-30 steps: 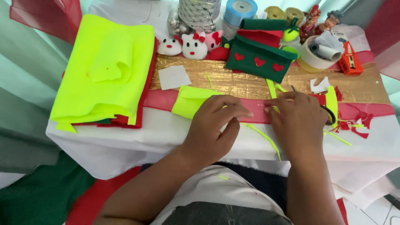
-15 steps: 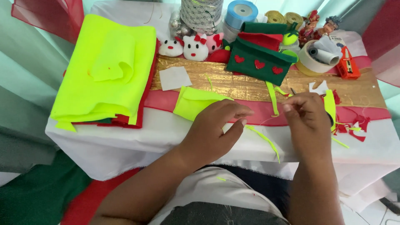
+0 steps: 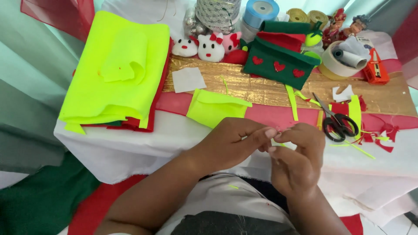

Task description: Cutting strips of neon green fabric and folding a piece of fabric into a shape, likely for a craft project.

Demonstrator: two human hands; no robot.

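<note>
Near the front edge of the desk (image 3: 143, 143), both hands meet over the white cloth. The left hand (image 3: 230, 146) and the right hand (image 3: 296, 161) pinch a tiny scrap (image 3: 278, 140) between their fingertips; it is too small to tell its colour for sure. Each grip is closed on that scrap, just off the desk edge, close to the person's body.

Bare white cloth lies around the hands, so they have room to move. Black scissors (image 3: 336, 121) lie just to the right, with thin yellow strips (image 3: 361, 150) and red bits near them. A folded yellow piece (image 3: 215, 109) sits just behind the left hand. A big yellow felt stack (image 3: 117, 69) fills the left side. A gold band (image 3: 261, 87) runs across the middle. A green pouch with red hearts (image 3: 278, 65), small plush toys (image 3: 209, 45) and ribbon rolls (image 3: 260, 11) crowd the back.

A moment ago the hands pressed flat on the pink strip (image 3: 270, 116). Now they have come up and back toward the body.
</note>
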